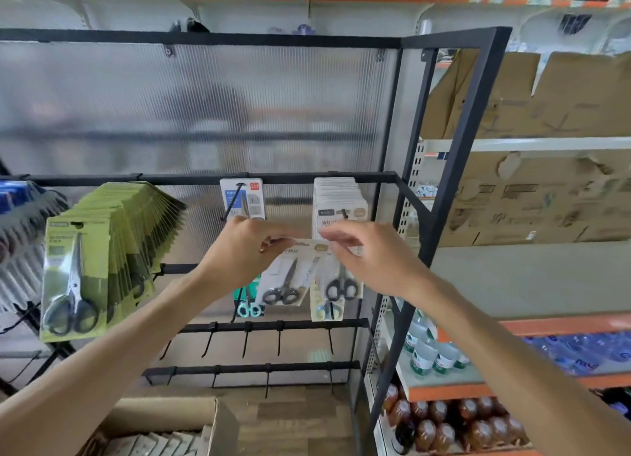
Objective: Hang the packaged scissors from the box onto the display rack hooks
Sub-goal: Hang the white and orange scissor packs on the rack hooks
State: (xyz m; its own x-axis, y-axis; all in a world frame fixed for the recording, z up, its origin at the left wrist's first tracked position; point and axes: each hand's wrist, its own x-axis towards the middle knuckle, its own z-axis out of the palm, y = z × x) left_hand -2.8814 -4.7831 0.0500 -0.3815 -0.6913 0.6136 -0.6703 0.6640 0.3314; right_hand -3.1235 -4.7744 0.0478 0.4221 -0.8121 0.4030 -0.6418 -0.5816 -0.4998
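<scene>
Hands pinching flat carded scissors pack (290, 274), left hand (246, 247), right hand (368, 257) seemingly gripping top edge, black metal rack (273, 178)

You are standing in a small shop, in a stationery aisle; a black display rack (454, 169) carries hooks (246, 343) hung with rows of carded scissors (73, 278); beside it, orange-edged shelves (560, 324) hold bottled water (423, 349) and brown drink bottles (454, 425); flattened cartons (546, 196) fill the upper shelves; an open stock box (164, 431) sits on the floor.
</scene>
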